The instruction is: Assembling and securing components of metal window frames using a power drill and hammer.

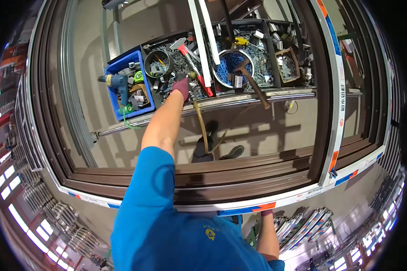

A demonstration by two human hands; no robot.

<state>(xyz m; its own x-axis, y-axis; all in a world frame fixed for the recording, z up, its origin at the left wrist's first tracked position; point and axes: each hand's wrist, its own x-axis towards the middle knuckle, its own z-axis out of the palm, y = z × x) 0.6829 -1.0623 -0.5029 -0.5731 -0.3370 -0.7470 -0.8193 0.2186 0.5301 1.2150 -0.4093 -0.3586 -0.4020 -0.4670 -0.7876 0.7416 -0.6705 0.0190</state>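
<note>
My left hand (181, 87), in a dark red glove, reaches through the brown window frame (239, 174) into a long parts tray (276, 92). It is at loose screws and small metal pieces (171, 54), just left of a red-handled scraper-like tool (191, 67). Its fingers are hidden, so their grip does not show. Low on the right, my right hand (267, 212) is at the near edge of the frame, mostly covered by it. A round tin (169, 67) sits close to the left hand.
A blue bin (148, 92) at left holds a cordless drill (117, 83) and a green tape measure (138, 77). A hammer (256, 86) lies across a white bucket (218, 81) of blue plugs. Pale bars (200, 40) cross the tray. A metal rail (285, 95) runs along its near side.
</note>
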